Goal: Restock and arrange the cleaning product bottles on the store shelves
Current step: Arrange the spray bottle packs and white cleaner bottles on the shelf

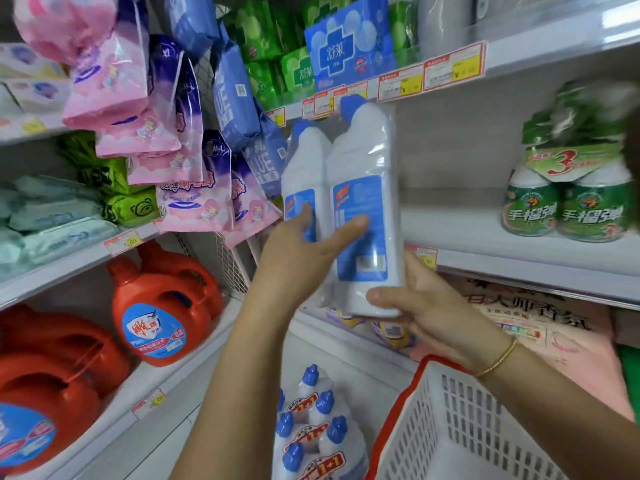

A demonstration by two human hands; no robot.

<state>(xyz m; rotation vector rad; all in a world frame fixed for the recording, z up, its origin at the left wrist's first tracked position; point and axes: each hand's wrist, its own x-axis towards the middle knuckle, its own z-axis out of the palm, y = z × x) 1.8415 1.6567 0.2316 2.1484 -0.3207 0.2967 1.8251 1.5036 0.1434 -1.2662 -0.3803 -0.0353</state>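
A plastic-wrapped twin pack of white bottles with blue caps (360,174) is held upright in front of the white middle shelf (519,261). My left hand (298,251) grips its left side, thumb and a finger across the blue labels. My right hand (426,306) cups the base, fingers curled beneath it. More blue-capped twin packs (311,420) stand low down between my arms.
A white basket with a red rim (460,431) sits at the lower right. Green round bottles (564,206) stand on the middle shelf at right. Orange detergent jugs (156,313) fill the lower left shelf. Pink and blue packets (145,109) hang at left.
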